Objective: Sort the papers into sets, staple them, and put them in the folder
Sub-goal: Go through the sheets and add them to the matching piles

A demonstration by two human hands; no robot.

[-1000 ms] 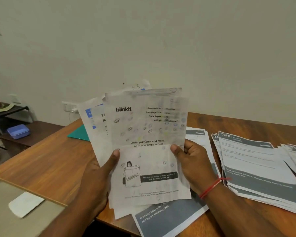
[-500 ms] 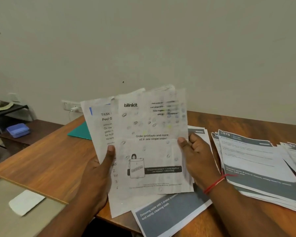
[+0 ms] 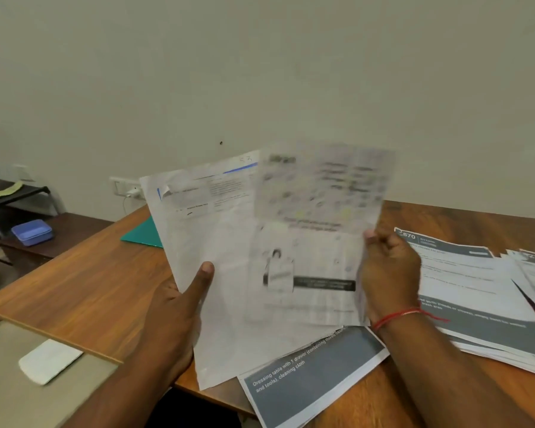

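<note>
The front sheet (image 3: 315, 242) is being pinched by the right hand (image 3: 389, 273), the back sheet (image 3: 204, 230) clamped under the thumb of the left hand (image 3: 173, 313), the folder (image 3: 142, 236) lying beyond it; only one page should be getting drawn away.

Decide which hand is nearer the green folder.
Left. The left hand is just right of the green folder; the right hand is farther right, across the held papers.
</note>
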